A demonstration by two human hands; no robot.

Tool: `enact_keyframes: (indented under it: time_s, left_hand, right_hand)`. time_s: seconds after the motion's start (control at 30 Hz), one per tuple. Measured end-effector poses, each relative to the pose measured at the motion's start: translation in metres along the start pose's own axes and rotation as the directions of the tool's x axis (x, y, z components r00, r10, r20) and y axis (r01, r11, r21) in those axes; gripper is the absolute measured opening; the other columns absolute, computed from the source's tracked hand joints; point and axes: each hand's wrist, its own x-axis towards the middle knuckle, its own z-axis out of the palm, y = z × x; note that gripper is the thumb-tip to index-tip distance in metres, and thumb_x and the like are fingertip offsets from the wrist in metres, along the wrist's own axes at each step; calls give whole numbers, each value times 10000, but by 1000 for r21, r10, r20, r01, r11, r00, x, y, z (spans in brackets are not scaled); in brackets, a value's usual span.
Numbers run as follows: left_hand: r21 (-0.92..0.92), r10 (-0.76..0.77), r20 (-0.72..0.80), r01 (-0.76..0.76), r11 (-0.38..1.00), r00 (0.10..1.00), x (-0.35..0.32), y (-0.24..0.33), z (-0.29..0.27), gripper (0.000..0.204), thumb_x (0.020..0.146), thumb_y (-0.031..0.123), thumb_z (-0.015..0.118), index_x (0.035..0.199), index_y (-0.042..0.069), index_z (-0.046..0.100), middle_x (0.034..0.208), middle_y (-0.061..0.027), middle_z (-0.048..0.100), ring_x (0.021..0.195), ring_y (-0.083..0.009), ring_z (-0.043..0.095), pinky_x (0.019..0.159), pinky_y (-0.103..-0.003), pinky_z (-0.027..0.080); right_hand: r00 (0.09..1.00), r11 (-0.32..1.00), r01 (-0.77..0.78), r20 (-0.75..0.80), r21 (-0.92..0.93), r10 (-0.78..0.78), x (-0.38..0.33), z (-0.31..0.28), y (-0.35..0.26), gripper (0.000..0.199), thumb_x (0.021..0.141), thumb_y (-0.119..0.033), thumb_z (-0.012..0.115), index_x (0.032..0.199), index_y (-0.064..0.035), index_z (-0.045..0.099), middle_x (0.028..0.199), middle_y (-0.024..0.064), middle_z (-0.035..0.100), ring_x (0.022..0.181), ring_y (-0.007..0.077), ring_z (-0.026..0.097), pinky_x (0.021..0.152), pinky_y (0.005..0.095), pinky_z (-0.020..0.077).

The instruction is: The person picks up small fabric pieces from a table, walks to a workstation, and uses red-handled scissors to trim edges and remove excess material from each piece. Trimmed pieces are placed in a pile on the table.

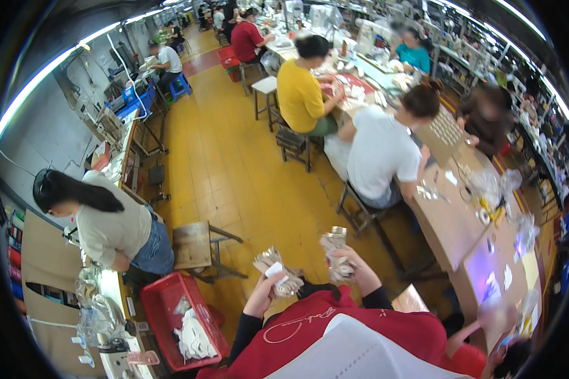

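Note:
My left hand [263, 297] is closed around a bundle of small clear-wrapped beige pieces [277, 270], held up in front of me. My right hand [358, 268] grips a second, similar bundle [335, 251], held upright a little higher and to the right. The two bundles are apart, with a gap of floor showing between them. Both my forearms wear black sleeves under a red top [335, 328]. A white sheet [360, 354] lies against my chest at the lower edge.
A red crate [161, 297] with white cloth stands at the lower left, beside a wooden stool [195, 245]. A person in a beige top [114, 227] bends over the left bench. Several people sit along the long cardboard-covered workbench [449, 221] on the right. Yellow floor [234, 158] runs between.

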Motion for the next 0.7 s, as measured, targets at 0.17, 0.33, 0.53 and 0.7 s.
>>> enact_keyframes:
  time_s: [0.17, 0.33, 0.53, 0.7]
  left_hand:
    - [-239, -29, -89, 7, 971, 996, 66, 69, -35, 341, 925, 126, 640, 1226, 17, 522, 1057, -85, 663, 940, -193, 682, 761, -322, 576]
    - [-355, 70, -269, -167, 920, 961, 137, 140, -107, 285, 914, 116, 638, 1173, 32, 550, 1016, -81, 681, 890, -202, 695, 741, -331, 575]
    - [-546, 8, -291, -173, 820, 957, 261, 264, -173, 219, 961, 238, 575, 1099, 69, 588, 989, -81, 702, 849, -222, 691, 752, -375, 578]
    - [-295, 49, -196, -106, 950, 979, 387, 418, -175, 270, 959, 261, 577, 1132, 55, 582, 966, -77, 713, 803, -203, 709, 669, -325, 593]
  right_hand:
    - [931, 993, -95, 349, -65, 112, 194, 107, -89, 343, 833, -142, 671, 1117, 6, 547, 860, 104, 667, 746, 179, 666, 646, 282, 525]
    - [779, 958, -232, 558, -166, 285, 332, 218, -128, 329, 849, -134, 685, 1093, 4, 511, 865, 104, 664, 761, 175, 669, 658, 288, 541]
    - [641, 880, -383, 606, -280, 471, 445, 285, -129, 348, 857, -131, 678, 1118, 5, 492, 848, 122, 651, 739, 166, 667, 643, 292, 551]
    - [845, 946, -316, 431, -73, 316, 549, 256, -171, 327, 859, -174, 655, 1117, -2, 549, 844, 105, 661, 741, 166, 676, 586, 334, 563]
